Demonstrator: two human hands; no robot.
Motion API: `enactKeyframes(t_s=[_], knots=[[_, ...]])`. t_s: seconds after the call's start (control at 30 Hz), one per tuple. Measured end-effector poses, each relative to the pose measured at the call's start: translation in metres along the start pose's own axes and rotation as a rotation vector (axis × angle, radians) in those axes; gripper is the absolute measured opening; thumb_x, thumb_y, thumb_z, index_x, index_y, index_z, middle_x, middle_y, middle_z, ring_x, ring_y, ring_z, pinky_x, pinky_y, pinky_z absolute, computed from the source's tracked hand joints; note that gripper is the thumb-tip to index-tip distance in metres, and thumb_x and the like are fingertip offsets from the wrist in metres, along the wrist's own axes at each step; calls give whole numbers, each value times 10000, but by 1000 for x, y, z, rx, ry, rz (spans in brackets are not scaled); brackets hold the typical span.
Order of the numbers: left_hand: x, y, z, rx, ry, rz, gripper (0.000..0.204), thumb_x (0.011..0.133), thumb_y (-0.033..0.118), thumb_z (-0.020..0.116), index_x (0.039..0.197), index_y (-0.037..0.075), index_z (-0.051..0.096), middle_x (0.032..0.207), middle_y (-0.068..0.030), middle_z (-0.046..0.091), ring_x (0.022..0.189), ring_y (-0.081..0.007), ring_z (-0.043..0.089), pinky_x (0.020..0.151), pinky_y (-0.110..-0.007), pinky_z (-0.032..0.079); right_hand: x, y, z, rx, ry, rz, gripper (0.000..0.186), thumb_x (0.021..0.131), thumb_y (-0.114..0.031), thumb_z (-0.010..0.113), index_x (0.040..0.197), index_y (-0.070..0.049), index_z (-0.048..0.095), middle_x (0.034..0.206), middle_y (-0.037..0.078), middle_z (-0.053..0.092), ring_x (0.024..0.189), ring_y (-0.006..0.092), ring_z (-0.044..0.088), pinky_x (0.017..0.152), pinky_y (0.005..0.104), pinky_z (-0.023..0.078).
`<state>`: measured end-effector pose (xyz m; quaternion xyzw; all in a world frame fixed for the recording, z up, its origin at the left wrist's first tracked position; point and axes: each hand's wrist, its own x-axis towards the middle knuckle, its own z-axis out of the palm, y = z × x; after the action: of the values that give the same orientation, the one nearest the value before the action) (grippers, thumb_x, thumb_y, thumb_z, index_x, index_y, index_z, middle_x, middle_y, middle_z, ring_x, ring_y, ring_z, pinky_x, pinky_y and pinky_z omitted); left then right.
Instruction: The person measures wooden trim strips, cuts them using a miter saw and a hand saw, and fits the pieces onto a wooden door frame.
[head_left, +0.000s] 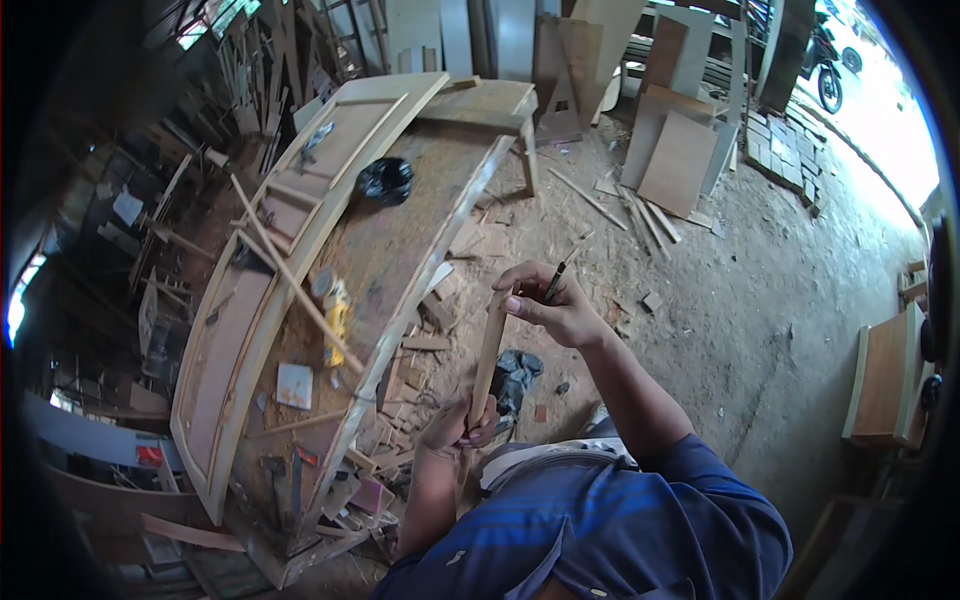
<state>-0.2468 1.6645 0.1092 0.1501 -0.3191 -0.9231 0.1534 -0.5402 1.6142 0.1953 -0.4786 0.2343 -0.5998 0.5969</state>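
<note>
Between my two hands a short, narrow wooden strip (489, 358) is held up in front of my body, slanting slightly. My left hand (458, 424) is closed around its lower end. At the upper end, my right hand (558, 304) grips the strip between thumb and fingers. A thin dark pencil-like stick (556, 281) also sits in the right hand, its light tip pointing up and away; whether it is a pencil or a fine brush I cannot tell. Left of my hands stands a wooden workbench (430, 165), with a large panelled wooden door (225, 345) lying along its far side.
On the bench are a yellow bottle (337, 322), a white square piece (294, 386), a black plastic bag (386, 181) and a long stick (300, 290) across the door. Another black bag (516, 378) and wood offcuts (427, 343) lie on the floor. Boards (680, 160) lean further back.
</note>
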Motion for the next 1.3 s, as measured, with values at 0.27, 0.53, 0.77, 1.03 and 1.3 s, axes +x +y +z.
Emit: enactKeyframes(t_s=[0.27, 0.53, 0.77, 1.03, 1.3], knots=[[150, 5, 42, 353, 383, -16, 727, 1074, 695, 492, 1075, 1, 707, 725, -21, 586, 598, -140, 612, 596, -290, 515, 19, -79, -150, -356, 169, -4, 172, 1030, -189, 786, 1097, -42, 728, 842, -53, 625, 764, 51, 547, 681, 264, 454], [282, 56, 37, 433, 666, -104, 712, 1071, 690, 528, 942, 11, 695, 634, -15, 585, 489, -130, 570, 473, -293, 464, 94, -66, -280, -705, 418, 46, 344, 1112, -333, 651, 1029, -8, 725, 732, 45, 578, 713, 109, 529, 662, 327, 460], [429, 143, -26, 377, 681, -79, 677, 1080, 674, 530, 885, 41, 669, 619, -3, 570, 476, -103, 553, 433, -267, 431, 183, -44, -390, -417, 332, 264, 471, 1127, -448, 610, 1246, -4, 711, 1001, 14, 725, 887, 92, 630, 820, 284, 524], [600, 295, -64, 407, 646, 70, 656, 1095, 635, 541, 920, 23, 699, 649, -29, 614, 509, -140, 607, 496, -304, 487, 357, -67, -479, -635, 297, 344, 561, 1125, -488, 599, 884, 16, 642, 762, -29, 518, 778, 95, 469, 670, 340, 433], [700, 347, -149, 504, 551, -29, 475, 1155, 432, 536, 1186, -19, 679, 895, -120, 763, 797, -192, 753, 700, -351, 614, 526, -89, -621, -639, 454, 237, 457, 1147, -442, 574, 888, -79, 674, 710, -85, 488, 627, 34, 403, 551, 270, 300]])
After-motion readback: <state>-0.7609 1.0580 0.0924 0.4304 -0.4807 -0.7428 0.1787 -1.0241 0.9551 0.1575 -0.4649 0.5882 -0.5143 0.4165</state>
